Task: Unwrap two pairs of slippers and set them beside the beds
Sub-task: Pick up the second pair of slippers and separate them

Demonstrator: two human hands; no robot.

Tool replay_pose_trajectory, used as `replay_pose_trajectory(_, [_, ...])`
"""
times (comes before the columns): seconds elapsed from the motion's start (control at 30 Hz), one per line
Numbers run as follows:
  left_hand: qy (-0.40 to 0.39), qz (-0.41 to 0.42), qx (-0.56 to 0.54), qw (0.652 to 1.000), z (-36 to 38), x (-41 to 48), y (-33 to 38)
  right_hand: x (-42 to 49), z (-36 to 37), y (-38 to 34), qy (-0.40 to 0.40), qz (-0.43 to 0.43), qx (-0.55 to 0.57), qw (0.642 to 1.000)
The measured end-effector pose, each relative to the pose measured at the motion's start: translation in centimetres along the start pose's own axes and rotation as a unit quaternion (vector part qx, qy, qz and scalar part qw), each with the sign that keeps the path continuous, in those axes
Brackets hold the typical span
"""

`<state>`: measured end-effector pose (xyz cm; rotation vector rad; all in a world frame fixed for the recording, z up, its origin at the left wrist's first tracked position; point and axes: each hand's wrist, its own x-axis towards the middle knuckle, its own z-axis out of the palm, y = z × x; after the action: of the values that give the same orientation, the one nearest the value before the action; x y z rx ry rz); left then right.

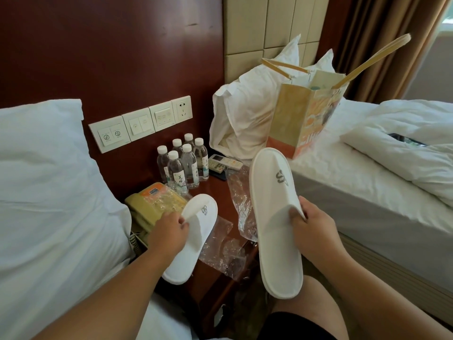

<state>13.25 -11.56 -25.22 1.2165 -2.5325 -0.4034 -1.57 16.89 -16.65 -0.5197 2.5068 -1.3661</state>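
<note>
The left slipper (193, 241) is low over the tabletop (215, 190), pinched at its upper by the left hand (169, 231). The right slipper (274, 217), gripped likewise by the right hand (311, 227), is raised to its right. A careless swing could topple the far bottles (183, 163).

Scene lit softly by daylight from the window (446, 23) at 2 o'clock. White bedding (404, 119) slightly overexposed there; wall panel (98, 45) at 11 o'clock rendered dim. Barrel distortion noted at edges. Mild softness throughout; shadows diffuse.
</note>
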Motion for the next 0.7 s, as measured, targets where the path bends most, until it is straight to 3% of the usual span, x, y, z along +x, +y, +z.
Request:
replay_pose_trajectory(0.17, [0.122,0.045,-0.121,0.984,-2.1,0.1,2.6,0.3,0.6,-0.5,-0.001,0.049,0.031,0.998])
replay_pose_trajectory(0.27, [0.138,0.036,-0.257,0.956,-3.4,-0.6,4.2,0.0,0.5,-1.0,0.017,0.044,0.053,0.997])
replay_pose_trajectory(0.37, [0.162,0.054,-0.326,0.930,-4.2,-1.8,6.2,-0.5,-0.2,-1.5,0.036,0.013,0.074,0.996])
replay_pose_trajectory(0.7, [0.191,0.163,-0.445,0.860,-6.0,-6.4,14.0,-2.9,-4.5,-3.0,0.108,-0.040,0.158,0.981])
